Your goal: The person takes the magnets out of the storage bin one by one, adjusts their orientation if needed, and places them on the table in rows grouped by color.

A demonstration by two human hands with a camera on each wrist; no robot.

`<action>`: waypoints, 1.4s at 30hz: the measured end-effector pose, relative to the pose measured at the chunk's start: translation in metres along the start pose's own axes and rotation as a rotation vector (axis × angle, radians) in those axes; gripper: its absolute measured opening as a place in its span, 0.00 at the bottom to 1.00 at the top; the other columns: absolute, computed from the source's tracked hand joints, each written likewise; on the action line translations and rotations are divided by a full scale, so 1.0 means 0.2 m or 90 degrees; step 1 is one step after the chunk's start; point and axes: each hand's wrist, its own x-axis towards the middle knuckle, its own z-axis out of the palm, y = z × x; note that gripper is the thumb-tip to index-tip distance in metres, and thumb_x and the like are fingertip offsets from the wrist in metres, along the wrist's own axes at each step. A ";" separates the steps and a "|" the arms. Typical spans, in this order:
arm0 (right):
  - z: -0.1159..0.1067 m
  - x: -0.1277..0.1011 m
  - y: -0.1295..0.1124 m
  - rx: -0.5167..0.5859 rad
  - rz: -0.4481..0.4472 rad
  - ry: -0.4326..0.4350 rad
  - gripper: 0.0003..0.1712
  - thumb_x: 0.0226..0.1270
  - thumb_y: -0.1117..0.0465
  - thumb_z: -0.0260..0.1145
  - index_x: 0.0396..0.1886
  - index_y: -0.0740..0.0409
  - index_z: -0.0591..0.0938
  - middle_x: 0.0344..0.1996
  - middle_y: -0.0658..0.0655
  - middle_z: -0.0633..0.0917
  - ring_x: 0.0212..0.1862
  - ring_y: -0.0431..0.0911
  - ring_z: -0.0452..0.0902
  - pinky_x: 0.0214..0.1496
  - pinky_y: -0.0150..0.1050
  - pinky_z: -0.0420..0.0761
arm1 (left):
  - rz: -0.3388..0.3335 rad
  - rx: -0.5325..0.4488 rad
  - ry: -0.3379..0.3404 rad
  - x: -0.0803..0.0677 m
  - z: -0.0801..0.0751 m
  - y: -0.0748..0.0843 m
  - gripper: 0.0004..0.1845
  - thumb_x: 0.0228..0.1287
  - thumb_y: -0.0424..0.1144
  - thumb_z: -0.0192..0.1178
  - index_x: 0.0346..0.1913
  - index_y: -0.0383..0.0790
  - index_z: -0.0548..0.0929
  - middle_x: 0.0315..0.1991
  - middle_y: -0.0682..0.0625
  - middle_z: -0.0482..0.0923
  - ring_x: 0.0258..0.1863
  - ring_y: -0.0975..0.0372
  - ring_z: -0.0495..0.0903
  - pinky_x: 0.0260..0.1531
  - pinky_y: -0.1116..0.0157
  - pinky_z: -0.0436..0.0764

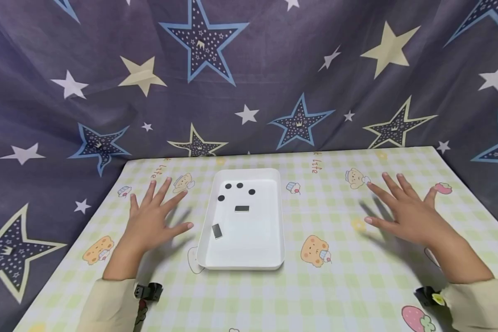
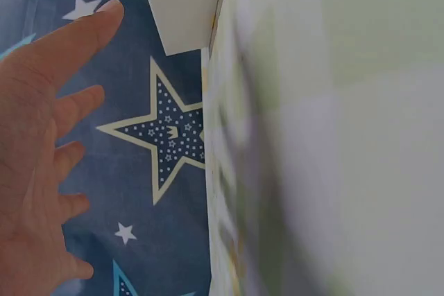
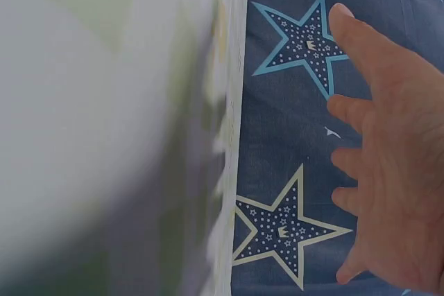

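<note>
A white rectangular tray (image 1: 249, 262) lies on the table between the two hands. Inside it, towards the far end, are several small black discs (image 1: 251, 192). Two small dark rectangular pieces lie in it as well: one piece (image 1: 242, 209) near the middle, another piece (image 1: 217, 231) tilted by the left wall. My left hand (image 1: 151, 221) hovers left of the tray with its fingers spread, holding nothing. On the far right, my right hand (image 1: 412, 219) is held above the cloth, fingers also spread and nothing in it. Both wrist views show the hands apart from the table.
A green-and-white checked cloth (image 1: 340, 290) with cartoon prints covers the table. Behind and at the sides hangs a dark curtain (image 1: 269, 60) with star patterns. Each sleeve has a black strap mount, one strap (image 1: 149, 291) at the left wrist.
</note>
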 end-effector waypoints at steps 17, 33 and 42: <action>0.03 0.09 -0.07 0.130 -0.075 0.028 0.49 0.60 0.44 0.70 0.77 0.51 0.59 0.75 0.70 0.48 0.73 0.70 0.38 0.59 0.78 0.49 | 0.044 -0.099 0.031 0.08 0.02 0.04 0.44 0.51 0.63 0.68 0.72 0.54 0.68 0.73 0.41 0.57 0.73 0.39 0.47 0.58 0.25 0.43; 0.03 0.19 -0.20 0.146 -0.152 0.115 0.44 0.57 0.51 0.75 0.70 0.60 0.68 0.71 0.69 0.62 0.66 0.70 0.60 0.59 0.67 0.65 | 0.054 -0.311 0.036 0.12 0.07 0.04 0.42 0.51 0.49 0.75 0.71 0.47 0.70 0.73 0.41 0.57 0.70 0.42 0.56 0.62 0.39 0.61; 0.02 0.24 -0.27 0.158 -0.185 0.152 0.42 0.54 0.52 0.77 0.67 0.58 0.73 0.68 0.67 0.67 0.67 0.66 0.62 0.61 0.63 0.66 | 0.079 -0.378 0.050 0.14 0.07 0.04 0.35 0.49 0.39 0.77 0.62 0.37 0.78 0.69 0.41 0.63 0.69 0.45 0.60 0.62 0.42 0.64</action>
